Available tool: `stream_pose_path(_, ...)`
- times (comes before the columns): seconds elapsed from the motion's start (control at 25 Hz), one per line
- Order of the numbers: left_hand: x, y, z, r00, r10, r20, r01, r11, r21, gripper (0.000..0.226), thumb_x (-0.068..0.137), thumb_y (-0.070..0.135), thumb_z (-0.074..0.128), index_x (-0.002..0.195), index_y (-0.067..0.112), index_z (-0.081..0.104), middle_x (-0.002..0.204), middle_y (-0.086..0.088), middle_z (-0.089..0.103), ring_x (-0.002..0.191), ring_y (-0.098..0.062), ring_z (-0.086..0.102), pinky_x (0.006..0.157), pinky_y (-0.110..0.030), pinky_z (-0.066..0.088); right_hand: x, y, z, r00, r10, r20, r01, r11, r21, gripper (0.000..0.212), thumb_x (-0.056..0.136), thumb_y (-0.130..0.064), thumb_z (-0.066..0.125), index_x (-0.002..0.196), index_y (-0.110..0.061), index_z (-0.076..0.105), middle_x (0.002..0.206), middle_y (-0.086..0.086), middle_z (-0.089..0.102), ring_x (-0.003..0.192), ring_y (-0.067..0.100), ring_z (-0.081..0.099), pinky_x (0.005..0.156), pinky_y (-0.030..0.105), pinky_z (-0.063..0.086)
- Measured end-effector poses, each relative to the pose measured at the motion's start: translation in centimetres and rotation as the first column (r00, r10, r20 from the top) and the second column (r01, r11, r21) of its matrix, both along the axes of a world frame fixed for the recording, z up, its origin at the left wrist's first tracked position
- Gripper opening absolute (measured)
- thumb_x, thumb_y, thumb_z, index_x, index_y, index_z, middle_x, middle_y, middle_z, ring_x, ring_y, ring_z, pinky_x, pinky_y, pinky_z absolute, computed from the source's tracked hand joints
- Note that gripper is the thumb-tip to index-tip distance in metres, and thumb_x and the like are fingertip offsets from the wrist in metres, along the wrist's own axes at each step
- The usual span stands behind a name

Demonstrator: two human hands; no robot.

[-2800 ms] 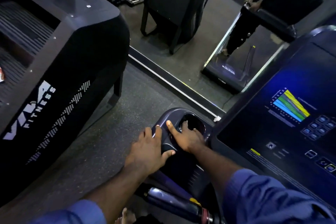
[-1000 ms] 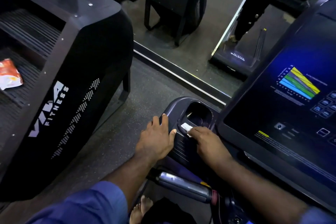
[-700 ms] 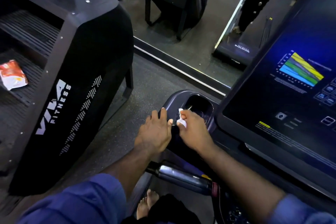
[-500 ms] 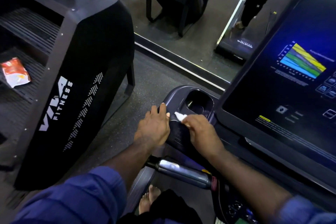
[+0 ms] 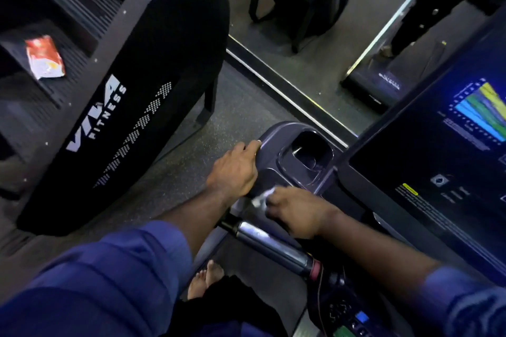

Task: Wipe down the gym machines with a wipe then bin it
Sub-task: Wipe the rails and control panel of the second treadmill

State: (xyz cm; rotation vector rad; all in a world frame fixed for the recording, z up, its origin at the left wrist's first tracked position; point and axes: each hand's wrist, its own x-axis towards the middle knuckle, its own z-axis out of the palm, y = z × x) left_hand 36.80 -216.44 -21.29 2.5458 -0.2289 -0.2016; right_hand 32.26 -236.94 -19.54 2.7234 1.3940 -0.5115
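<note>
A small white wipe [image 5: 260, 198] is pinched in the fingers of my right hand [image 5: 297, 210] and pressed against the near part of the dark cup-holder tray [image 5: 276, 134] on the left side of the treadmill console. My left hand [image 5: 235, 169] grips the tray's left edge, fingers curled over the rim. The cup holder's hollow [image 5: 308, 152] lies just beyond both hands. The wipe is blurred and mostly hidden by my fingers.
The console screen [image 5: 443, 161] with a coloured chart fills the right. A metal handlebar [image 5: 273, 243] runs below my hands. A black stair machine marked VIVA FITNESS [image 5: 117, 107] stands to the left with a red and white packet [image 5: 45, 57] on a step. A mirror [image 5: 342, 35] lies ahead.
My right hand has drawn the wipe back from the cup holder's rim toward me, down the tray's near surface. My left hand has stayed on the tray's left edge.
</note>
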Motion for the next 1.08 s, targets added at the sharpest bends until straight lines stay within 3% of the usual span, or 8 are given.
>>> stream_pose_path(0.12,0.2,0.6,-0.2,1.000,0.015,-0.020,-0.016,0.999,-0.040,0.042,0.105,0.021,0.037,0.143,0.037,0.044,0.121,-0.010,0.061,0.108,-0.041,0.064,0.089,-0.053,0.054,-1.3,-3.5,1.3,0.956,0.213,-0.204,-0.261,0.933,-0.249,0.026,0.092,-0.035,0.047,0.088,-0.021,0.069,0.094,-0.002,0.065,0.093,0.023,0.058,0.082,0.041,0.055)
stream_pose_path(0.44,-0.1,2.4,-1.6,0.978,0.188,-0.091,-0.208,0.921,-0.330,0.031,0.102,0.022,0.053,0.127,0.034,0.068,0.115,-0.004,0.077,0.102,-0.028,0.073,0.089,-0.044,0.059,3.6,2.5,0.7,0.993,0.082,-0.080,-0.087,0.995,-0.056,0.035,0.105,-0.026,0.040,0.128,-0.017,0.065,0.120,0.004,0.060,0.111,0.022,0.053,0.088,0.035,0.046)
stream_pose_path(0.6,-3.9,2.5,-0.7,0.992,0.105,-0.075,-0.116,0.979,-0.170,0.042,0.107,0.036,0.048,0.147,0.028,0.054,0.146,-0.002,0.061,0.129,-0.028,0.060,0.105,-0.046,0.051,-0.2,-0.7,1.8,0.929,0.149,-0.338,-0.295,0.849,-0.438,0.024,0.094,-0.024,0.051,0.101,-0.013,0.072,0.106,0.012,0.067,0.098,0.037,0.068,0.086,0.046,0.058)
stream_pose_path(0.68,-5.2,1.8,-0.8,0.997,0.081,-0.004,-0.081,0.996,-0.033,0.052,0.109,0.040,0.043,0.158,0.024,0.040,0.160,-0.001,0.046,0.140,-0.028,0.050,0.112,-0.048,0.045,1.2,-0.1,2.1,0.964,0.094,-0.251,-0.191,0.898,-0.397,0.025,0.098,-0.026,0.052,0.110,-0.014,0.070,0.100,0.008,0.062,0.095,0.033,0.066,0.086,0.042,0.057)
stream_pose_path(0.84,-5.7,0.9,-0.7,0.994,0.099,0.055,-0.103,0.991,0.080,0.053,0.110,0.040,0.039,0.159,0.022,0.036,0.162,-0.002,0.043,0.142,-0.028,0.047,0.112,-0.048,0.044,3.1,1.7,1.3,0.999,0.026,0.021,-0.024,0.998,-0.051,0.027,0.097,-0.029,0.049,0.108,-0.015,0.069,0.106,0.007,0.059,0.095,0.028,0.063,0.080,0.042,0.054)
stream_pose_path(0.92,-6.0,0.9,-0.3,0.992,0.107,0.065,-0.114,0.986,0.119,0.051,0.110,0.042,0.037,0.158,0.023,0.035,0.159,0.000,0.044,0.139,-0.029,0.049,0.109,-0.050,0.047,1.6,0.6,2.0,0.980,0.194,-0.028,-0.196,0.956,-0.219,0.023,0.102,-0.016,0.053,0.115,-0.008,0.069,0.095,0.009,0.058,0.084,0.027,0.060,0.076,0.034,0.050)
stream_pose_path(1.0,-6.5,0.5,0.2,0.993,0.095,0.071,-0.105,0.984,0.147,0.049,0.109,0.042,0.037,0.154,0.024,0.037,0.154,0.001,0.048,0.134,-0.029,0.052,0.102,-0.052,0.050,-0.5,-1.4,3.9,0.912,0.363,-0.189,-0.409,0.783,-0.469,0.020,0.100,-0.015,0.061,0.113,-0.004,0.071,0.083,0.005,0.058,0.071,0.020,0.057,0.069,0.028,0.044)
stream_pose_path(1.08,-6.4,0.3,0.5,0.993,0.099,0.070,-0.109,0.981,0.159,0.046,0.108,0.041,0.037,0.151,0.023,0.039,0.148,0.001,0.052,0.130,-0.030,0.054,0.097,-0.052,0.052,-0.9,-2.9,5.5,0.950,0.269,-0.157,-0.312,0.834,-0.454,0.007,0.085,-0.018,0.077,0.087,-0.011,0.075,0.080,0.008,0.067,0.068,0.025,0.066,0.059,0.025,0.043)
